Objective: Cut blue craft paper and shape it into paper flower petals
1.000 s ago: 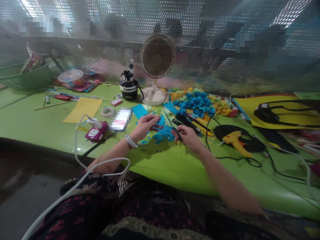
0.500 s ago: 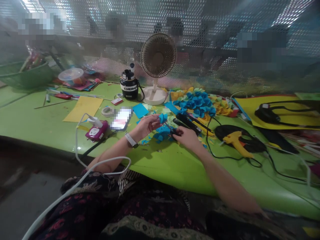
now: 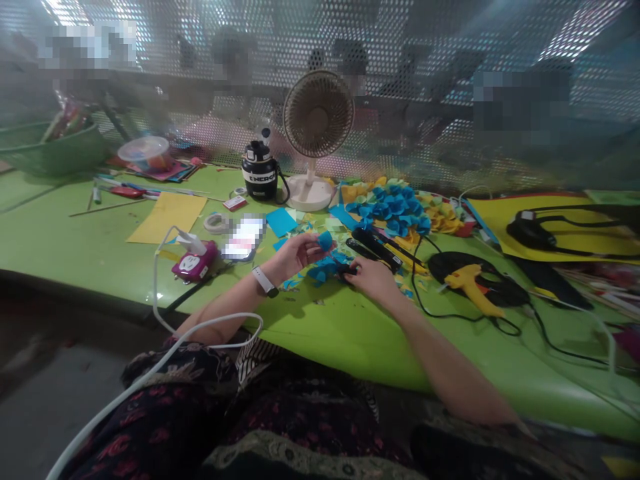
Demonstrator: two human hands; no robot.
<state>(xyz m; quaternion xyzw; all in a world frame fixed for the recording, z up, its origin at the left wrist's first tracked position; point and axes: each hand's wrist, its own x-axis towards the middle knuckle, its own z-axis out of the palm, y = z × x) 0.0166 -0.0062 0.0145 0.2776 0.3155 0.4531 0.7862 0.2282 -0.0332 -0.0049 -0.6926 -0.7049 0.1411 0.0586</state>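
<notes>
Left fingers (image 3: 311, 245) pinch a blue paper petal (image 3: 326, 241); right hand (image 3: 373, 279) grips a dark tool handle (image 3: 349, 270), maybe scissors. Blue paper flowers (image 3: 395, 208) stacked, blue scraps (image 3: 323, 271) remain.

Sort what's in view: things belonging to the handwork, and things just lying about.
Handwork: left hand holding a blue paper piece; right hand on a small black tool; blue paper scraps.
Lying about: yellow glue gun, desk fan, tape roll.

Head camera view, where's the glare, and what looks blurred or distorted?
In the head view, harsh glare whitens the top corners of the perforated metal screen; the shapes behind it are blurred and pixelated; the wide lens bends the edge of the green table; the left hand casts a soft shadow below it.
</notes>
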